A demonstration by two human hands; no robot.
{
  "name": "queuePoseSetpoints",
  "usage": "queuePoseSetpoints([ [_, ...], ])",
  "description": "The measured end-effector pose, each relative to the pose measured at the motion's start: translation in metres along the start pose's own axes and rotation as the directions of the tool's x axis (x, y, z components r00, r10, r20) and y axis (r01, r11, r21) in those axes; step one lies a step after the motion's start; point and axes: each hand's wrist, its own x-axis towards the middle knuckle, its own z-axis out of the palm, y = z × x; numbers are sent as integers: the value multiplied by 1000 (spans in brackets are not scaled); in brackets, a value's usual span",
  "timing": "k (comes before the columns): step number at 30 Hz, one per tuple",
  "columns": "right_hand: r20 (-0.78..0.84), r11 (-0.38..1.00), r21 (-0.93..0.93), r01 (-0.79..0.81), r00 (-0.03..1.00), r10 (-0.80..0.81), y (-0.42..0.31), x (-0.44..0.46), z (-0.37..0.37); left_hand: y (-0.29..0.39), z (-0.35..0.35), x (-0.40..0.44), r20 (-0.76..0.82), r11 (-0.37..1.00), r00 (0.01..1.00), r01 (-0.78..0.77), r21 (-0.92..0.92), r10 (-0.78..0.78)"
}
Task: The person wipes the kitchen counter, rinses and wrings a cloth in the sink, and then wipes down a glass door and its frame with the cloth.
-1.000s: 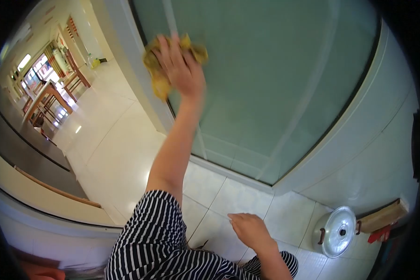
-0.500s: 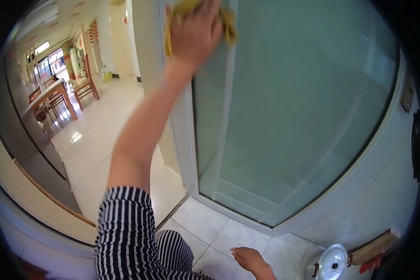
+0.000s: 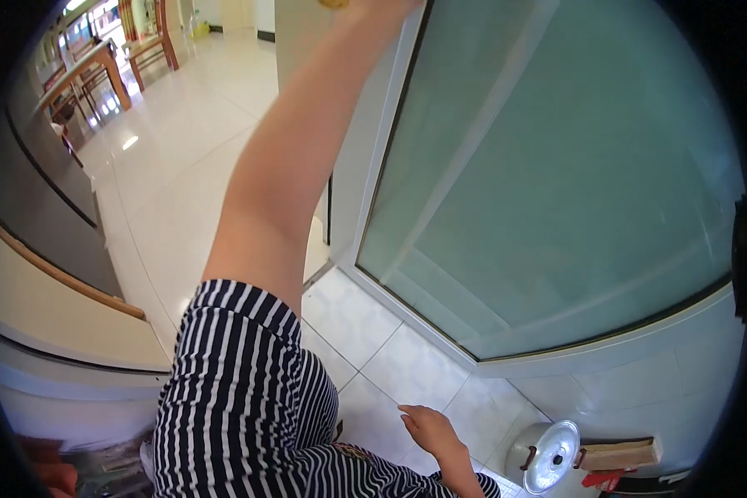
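My left arm reaches up along the frame of a frosted glass door (image 3: 556,191). Only the base of my left hand (image 3: 382,7) shows at the top edge, its fingers cut off by the view. A bit of yellow cloth (image 3: 334,3) sticks out beside it; the earlier view shows that cloth under the hand's fingers. Low in the middle, my right hand (image 3: 430,427) hangs over the floor tiles with loosely stretched fingers, touching nothing.
A lidded metal pot (image 3: 552,456) stands on the floor at lower right, by a wooden block (image 3: 618,454). At left, a doorway opens onto a room with a wooden table (image 3: 87,70) and a chair (image 3: 153,46). A dark panel (image 3: 46,166) borders the left side.
The view has tilted down and turned. My left hand and the yellow cloth have slid up nearly out of the picture. My right hand stays low, a little higher and further left in view.
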Motion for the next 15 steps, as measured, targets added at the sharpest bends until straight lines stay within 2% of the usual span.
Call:
queuePoseSetpoints([
  [1, 17, 1000, -5, -10, 1000, 10, 5, -2, 5, -5, -7, -30, 5, 1000, 1000, 18, 8, -18],
  [3, 16, 1000, 11, -18, 1000, 18, 18, -5, 20, -21, -20, -96, 1, 997, 997, -74, 27, 74],
  [7, 75, 995, -2, -95, 993, 95, 27, -9, 35, -30, -49, -220, 22, 999, 999, 26, 33, -27],
  [9, 100, 985, 17, -172, 981, 169, 29, -8, 44, -27, -64, -270, 73, 986, 984, 165, -11, -164],
  [10, 118, 984, -2, -179, 977, 178, 31, -8, 49, -30, -69, -297, 67, 982, 980, 187, 4, -187],
  [12, 129, 985, 4, -170, 977, 168, 35, -8, 62, -40, -76, -359, 163, 985, 974, 164, -45, -155],
  [13, 125, 989, 10, -148, 981, 145, 44, -12, 75, -42, -80, -392, 186, 988, 972, 151, -40, -141],
  [14, 191, 984, -17, -175, 966, 175, 39, -10, 75, -45, -84, -428, 212, 990, 969, 138, -36, -127],
  [15, 198, 982, -33, -184, 962, 187, 38, -8, 73, -49, -85, -434, 205, 987, 968, 156, -30, -146],
])
